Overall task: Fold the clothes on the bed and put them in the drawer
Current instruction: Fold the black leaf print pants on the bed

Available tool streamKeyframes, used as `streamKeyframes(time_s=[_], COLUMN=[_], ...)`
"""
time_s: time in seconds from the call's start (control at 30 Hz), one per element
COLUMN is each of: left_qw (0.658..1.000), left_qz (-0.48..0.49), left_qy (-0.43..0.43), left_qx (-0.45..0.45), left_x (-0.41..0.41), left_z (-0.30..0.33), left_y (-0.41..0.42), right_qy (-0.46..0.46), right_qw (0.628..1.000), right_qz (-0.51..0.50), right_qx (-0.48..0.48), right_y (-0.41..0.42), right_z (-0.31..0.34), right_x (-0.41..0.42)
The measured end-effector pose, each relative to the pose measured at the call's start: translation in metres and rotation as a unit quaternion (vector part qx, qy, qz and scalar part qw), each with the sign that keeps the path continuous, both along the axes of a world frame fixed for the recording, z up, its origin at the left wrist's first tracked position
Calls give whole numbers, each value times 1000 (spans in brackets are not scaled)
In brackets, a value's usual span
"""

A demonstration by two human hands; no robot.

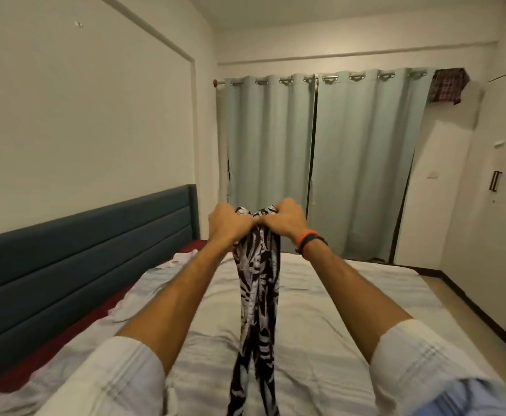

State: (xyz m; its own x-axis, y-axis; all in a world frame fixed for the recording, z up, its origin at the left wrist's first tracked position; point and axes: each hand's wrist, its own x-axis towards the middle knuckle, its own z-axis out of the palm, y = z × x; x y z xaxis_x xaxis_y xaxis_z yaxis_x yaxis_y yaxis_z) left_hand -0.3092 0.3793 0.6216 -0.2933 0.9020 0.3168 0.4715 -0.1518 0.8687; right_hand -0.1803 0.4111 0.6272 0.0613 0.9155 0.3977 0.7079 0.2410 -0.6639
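Note:
A black-and-white patterned garment [259, 283] hangs in a long narrow bunch above the bed [350, 307]. My left hand [226, 222] and my right hand [284, 219] are raised side by side in front of me, each gripping the garment's top edge with curled fingers. The cloth drops from my fists down past the bottom of the view. A white garment [125, 307] lies crumpled on the bed near the headboard, and another pale piece [179, 259] lies farther back.
A dark blue padded headboard [89, 250] runs along the left wall. Pale green curtains [320, 163] hang beyond the bed. White wardrobe doors with a dark handle [495, 181] stand at the right. A strip of floor [467, 304] runs between bed and wardrobe.

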Motion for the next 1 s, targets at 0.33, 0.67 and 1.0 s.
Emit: streamKeyframes(time_s=[0.33, 0.67, 1.0], left_qw=[982, 980, 955], left_qz=[-172, -129, -237], left_qy=[37, -129, -139], left_qx=[-69, -81, -112], left_x=[0, -19, -65], left_z=[-19, -37, -43], left_y=[-4, 6, 5], right_qy=[63, 52, 267], right_qw=[982, 995, 908], right_qz=[159, 79, 318], right_qx=[-78, -9, -53], right_y=[-10, 8, -4], right_z=[-20, -38, -1], right_x=[-11, -4, 43])
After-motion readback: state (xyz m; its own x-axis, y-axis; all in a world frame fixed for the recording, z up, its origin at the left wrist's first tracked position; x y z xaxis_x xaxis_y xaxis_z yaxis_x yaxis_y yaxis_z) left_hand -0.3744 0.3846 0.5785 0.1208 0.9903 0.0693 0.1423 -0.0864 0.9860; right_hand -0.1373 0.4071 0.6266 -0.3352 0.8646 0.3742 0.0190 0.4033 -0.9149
